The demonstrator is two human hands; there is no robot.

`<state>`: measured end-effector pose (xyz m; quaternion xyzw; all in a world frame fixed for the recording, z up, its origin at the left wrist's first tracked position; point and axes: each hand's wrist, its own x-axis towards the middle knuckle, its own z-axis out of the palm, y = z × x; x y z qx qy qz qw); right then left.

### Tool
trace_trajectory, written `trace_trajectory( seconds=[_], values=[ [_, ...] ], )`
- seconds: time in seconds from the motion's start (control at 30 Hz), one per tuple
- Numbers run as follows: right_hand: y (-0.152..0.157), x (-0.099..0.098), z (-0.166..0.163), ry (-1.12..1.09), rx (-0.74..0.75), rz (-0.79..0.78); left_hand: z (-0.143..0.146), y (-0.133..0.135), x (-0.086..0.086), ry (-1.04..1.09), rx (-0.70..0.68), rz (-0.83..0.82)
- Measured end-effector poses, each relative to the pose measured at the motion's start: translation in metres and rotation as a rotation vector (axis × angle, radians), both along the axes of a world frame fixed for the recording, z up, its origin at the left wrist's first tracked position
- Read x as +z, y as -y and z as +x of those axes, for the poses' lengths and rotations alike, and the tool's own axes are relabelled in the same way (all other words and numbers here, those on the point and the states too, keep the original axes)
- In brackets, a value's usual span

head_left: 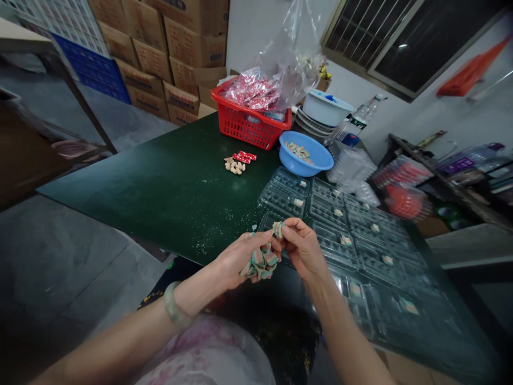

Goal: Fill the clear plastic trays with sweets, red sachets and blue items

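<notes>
My left hand [236,258] is closed round a clump of small pieces with pale green and pink stripes [262,263], like candies or chips; their exact kind is unclear. Between my right hand's [303,247] thumb and fingers is one striped piece [278,230], close to the left fingertips. Both hands are above the front edge of the green table. Just beyond and to the right lie rows of clear plastic trays [326,235], several with one striped piece in a compartment. More of these pieces fill the bottom of a blue bowl [292,164].
Peanuts [235,168] and red-wrapped sticks [244,156] lie on the green table [160,176]. Behind them stands a red basket [248,128] with bagged red packets. A plastic bottle [363,115] and stacked basins [326,107] are at the back right. Cardboard boxes [152,59] line the wall.
</notes>
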<state>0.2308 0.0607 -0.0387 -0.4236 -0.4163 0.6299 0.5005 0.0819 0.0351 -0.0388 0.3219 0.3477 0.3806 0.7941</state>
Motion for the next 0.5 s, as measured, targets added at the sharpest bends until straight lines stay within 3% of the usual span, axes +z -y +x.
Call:
trace_trajectory(
  seconds=[0.17,0.5],
  values=[
    [0.008,0.000,-0.006,0.138,-0.134,0.152,0.003,0.002,-0.003,-0.048,0.039,0.010],
    [0.018,0.002,-0.008,0.142,-0.051,0.186,0.006,0.003,-0.007,-0.056,0.073,0.022]
  ],
)
